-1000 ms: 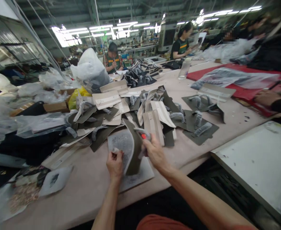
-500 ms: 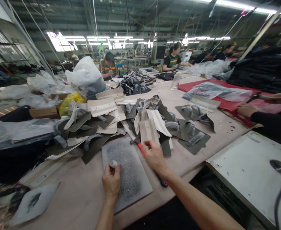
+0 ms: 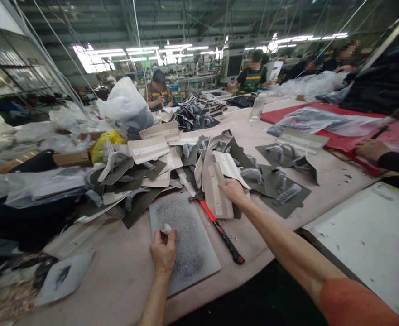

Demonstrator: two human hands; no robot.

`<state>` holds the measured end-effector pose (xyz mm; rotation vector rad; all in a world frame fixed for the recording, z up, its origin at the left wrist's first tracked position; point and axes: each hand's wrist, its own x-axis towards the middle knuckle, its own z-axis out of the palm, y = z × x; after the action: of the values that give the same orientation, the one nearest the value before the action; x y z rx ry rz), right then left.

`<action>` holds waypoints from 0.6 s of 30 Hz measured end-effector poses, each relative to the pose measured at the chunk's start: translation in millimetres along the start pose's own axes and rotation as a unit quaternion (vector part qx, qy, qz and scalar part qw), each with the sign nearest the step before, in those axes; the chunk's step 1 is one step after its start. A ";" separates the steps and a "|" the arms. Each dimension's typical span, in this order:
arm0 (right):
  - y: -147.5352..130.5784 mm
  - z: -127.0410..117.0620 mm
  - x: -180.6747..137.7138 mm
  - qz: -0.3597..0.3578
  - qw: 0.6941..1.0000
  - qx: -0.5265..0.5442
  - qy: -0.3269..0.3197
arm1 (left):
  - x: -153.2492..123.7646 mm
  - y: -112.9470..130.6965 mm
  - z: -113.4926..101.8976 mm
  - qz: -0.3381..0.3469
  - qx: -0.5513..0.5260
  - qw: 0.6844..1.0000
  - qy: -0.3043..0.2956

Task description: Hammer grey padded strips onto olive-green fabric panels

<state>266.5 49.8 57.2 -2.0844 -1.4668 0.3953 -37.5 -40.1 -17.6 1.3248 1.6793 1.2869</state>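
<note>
My left hand (image 3: 163, 254) is closed around a small whitish cylinder (image 3: 165, 228), its round end sticking up between thumb and fingers, over a speckled grey board (image 3: 199, 253). My right hand (image 3: 235, 193) grips the right edge of a stiff beige panel (image 3: 216, 192) standing tilted at the front of the pile; some fingertips are hidden there. Between board and panel lies a hammer (image 3: 209, 211) with a red and black handle. Behind the panel are more beige pieces and dark panels (image 3: 269, 206) with plastic-wrapped handles.
Another heap of panels (image 3: 117, 176) lies to the left, near plastic bags (image 3: 124, 102). A white table (image 3: 365, 231) stands at the right. A co-worker's hand (image 3: 372, 149) is over a red sheet (image 3: 343, 140). Other people sit farther back.
My right hand has moved up from the hammer's side to the beige panel's right edge and taken hold of it. The hammer is now fully uncovered. My left hand still holds the cylinder.
</note>
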 end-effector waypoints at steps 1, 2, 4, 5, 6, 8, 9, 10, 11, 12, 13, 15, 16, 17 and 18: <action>-2.7 -5.1 -3.8 -0.011 1.000 -0.010 0.004 | 0.0 -0.6 0.3 0.001 -0.003 1.000 0.000; -5.3 -10.6 -9.2 -0.023 1.000 -0.018 0.010 | 0.0 -1.1 0.7 0.002 -0.007 1.000 -0.001; -11.1 -21.6 -23.7 -0.045 0.999 -0.025 0.014 | -0.2 -1.8 1.7 0.001 -0.016 1.000 -0.002; -14.8 -26.6 -32.5 -0.063 0.998 -0.012 0.019 | -0.2 -1.9 2.1 0.000 -0.019 1.000 -0.002; -19.1 -30.7 -42.2 -0.086 0.996 0.018 0.034 | -0.3 -1.7 2.6 0.000 -0.021 1.000 -0.001; -28.3 -34.6 -63.8 -0.153 0.977 0.117 0.088 | -0.5 -0.6 3.1 0.000 -0.022 1.000 0.000; -32.2 -33.7 -75.5 -0.194 0.959 0.172 0.115 | -0.6 0.1 3.2 0.000 -0.023 1.000 0.001; -34.7 -30.2 -87.5 -0.233 0.939 0.217 0.129 | -0.6 0.8 3.0 0.000 -0.027 1.000 0.000; -35.1 -24.3 -99.5 -0.271 0.922 0.247 0.121 | -0.7 1.4 2.7 -0.001 -0.035 0.999 -0.001; -33.0 -16.0 -111.2 -0.311 0.910 0.261 0.088 | -0.8 1.5 2.1 -0.005 -0.048 0.999 -0.003; -28.1 -5.7 -122.4 -0.349 0.899 0.262 0.037 | -1.1 1.3 1.3 -0.011 -0.061 0.998 -0.002; -10.7 17.3 -141.2 -0.403 0.879 0.241 -0.083 | -2.0 -0.5 -0.6 -0.025 -0.080 0.996 0.010; 0.4 28.1 -148.2 -0.417 0.871 0.221 -0.140 | -2.5 -1.7 -1.7 -0.030 -0.087 0.996 0.021; 11.8 37.1 -153.3 -0.422 0.865 0.198 -0.186 | -3.1 -2.7 -2.7 -0.032 -0.093 0.995 0.033; 22.4 43.7 -156.5 -0.418 0.863 0.178 -0.220 | -3.4 -3.1 -3.4 -0.032 -0.100 0.994 0.040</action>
<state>204.2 -89.6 -2.8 -0.9474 -2.1848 0.7350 -40.6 -44.5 -19.7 1.1058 1.5858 1.4463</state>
